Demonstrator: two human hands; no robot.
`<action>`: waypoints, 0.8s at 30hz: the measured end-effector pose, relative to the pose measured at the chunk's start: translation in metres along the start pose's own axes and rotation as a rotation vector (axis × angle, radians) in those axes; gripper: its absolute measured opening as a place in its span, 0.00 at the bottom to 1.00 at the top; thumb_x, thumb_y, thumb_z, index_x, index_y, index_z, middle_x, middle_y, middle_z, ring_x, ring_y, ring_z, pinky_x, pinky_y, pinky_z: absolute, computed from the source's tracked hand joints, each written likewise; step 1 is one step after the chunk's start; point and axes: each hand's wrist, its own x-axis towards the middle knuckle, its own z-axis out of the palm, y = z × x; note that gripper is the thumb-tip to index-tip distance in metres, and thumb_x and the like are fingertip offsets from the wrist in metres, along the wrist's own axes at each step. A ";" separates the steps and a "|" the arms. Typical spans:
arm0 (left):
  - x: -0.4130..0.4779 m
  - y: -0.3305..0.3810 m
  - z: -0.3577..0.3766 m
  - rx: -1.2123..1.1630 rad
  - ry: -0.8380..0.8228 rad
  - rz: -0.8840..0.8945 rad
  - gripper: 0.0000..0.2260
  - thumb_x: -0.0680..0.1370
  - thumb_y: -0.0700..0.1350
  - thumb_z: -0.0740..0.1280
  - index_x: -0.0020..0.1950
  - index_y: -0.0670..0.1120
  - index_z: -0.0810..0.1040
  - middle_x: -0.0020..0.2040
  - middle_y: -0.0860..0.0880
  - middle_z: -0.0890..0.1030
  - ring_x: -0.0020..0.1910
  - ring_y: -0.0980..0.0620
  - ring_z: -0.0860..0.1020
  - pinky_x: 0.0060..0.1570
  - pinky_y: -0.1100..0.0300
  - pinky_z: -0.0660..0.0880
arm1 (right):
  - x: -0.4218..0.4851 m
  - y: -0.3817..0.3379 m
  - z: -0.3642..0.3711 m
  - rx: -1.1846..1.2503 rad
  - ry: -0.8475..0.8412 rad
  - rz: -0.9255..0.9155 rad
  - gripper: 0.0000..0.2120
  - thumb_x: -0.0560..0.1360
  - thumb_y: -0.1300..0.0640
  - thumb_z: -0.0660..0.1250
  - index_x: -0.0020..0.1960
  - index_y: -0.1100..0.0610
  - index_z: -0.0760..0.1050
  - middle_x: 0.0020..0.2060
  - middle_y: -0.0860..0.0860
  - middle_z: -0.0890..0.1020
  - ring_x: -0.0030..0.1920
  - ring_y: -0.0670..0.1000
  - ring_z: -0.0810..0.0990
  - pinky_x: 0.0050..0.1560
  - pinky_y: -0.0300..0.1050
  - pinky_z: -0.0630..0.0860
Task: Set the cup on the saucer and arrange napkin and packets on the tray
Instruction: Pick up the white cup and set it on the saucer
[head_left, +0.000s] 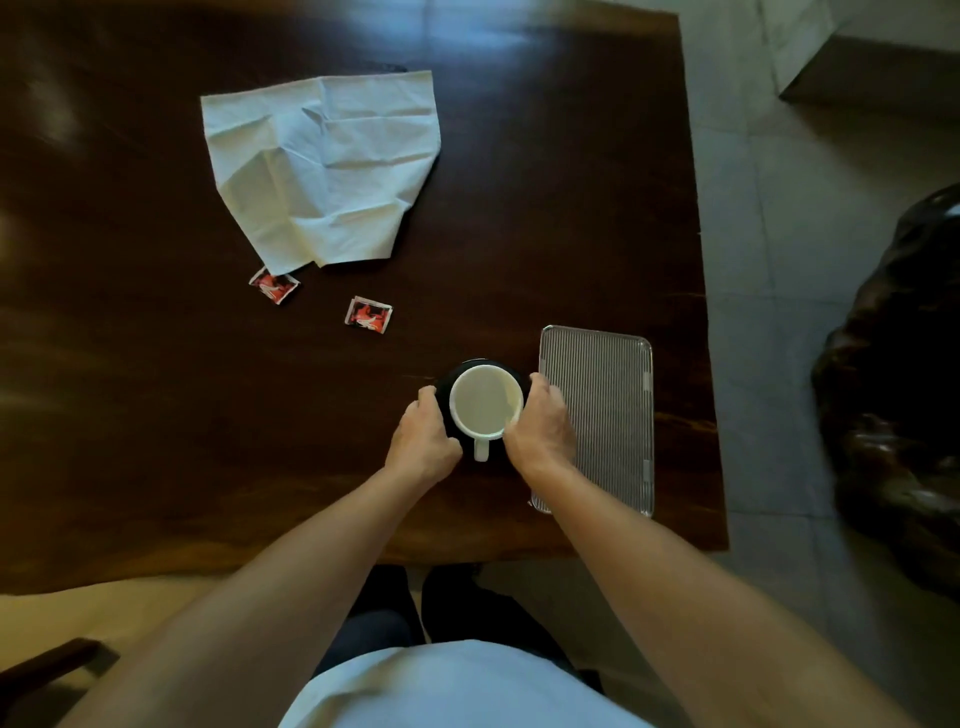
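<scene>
A white cup stands on a black saucer near the table's front, its handle pointing toward me. My left hand grips the saucer's left edge and my right hand grips its right edge, partly against the cup. Just right of them lies a ribbed clear tray with nothing on it. A crumpled white napkin lies unfolded at the far left. Two red and white packets sit on the table below the napkin, one tucked at its corner.
The dark wooden table ends close to the tray on the right and just below my wrists. Grey tiled floor runs along the right side, with a dark bulky object at the far right.
</scene>
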 end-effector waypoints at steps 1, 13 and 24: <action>-0.003 -0.001 -0.004 0.020 0.016 0.010 0.30 0.72 0.37 0.72 0.71 0.47 0.65 0.61 0.46 0.76 0.54 0.50 0.75 0.48 0.54 0.77 | -0.002 -0.002 -0.002 -0.023 0.019 -0.029 0.27 0.76 0.62 0.69 0.73 0.55 0.66 0.62 0.53 0.76 0.60 0.54 0.76 0.51 0.48 0.76; -0.033 -0.013 -0.068 0.149 0.078 0.099 0.12 0.79 0.45 0.67 0.62 0.49 0.75 0.50 0.51 0.80 0.46 0.53 0.79 0.47 0.53 0.82 | -0.035 -0.057 -0.005 -0.022 -0.074 -0.339 0.09 0.79 0.57 0.66 0.56 0.56 0.82 0.52 0.53 0.81 0.54 0.53 0.80 0.50 0.49 0.81; -0.007 -0.051 -0.153 0.156 0.101 0.086 0.09 0.79 0.47 0.67 0.59 0.51 0.76 0.44 0.54 0.78 0.43 0.56 0.79 0.42 0.58 0.79 | -0.025 -0.153 0.018 -0.099 -0.189 -0.356 0.05 0.78 0.53 0.67 0.50 0.51 0.82 0.48 0.49 0.82 0.48 0.50 0.81 0.47 0.48 0.80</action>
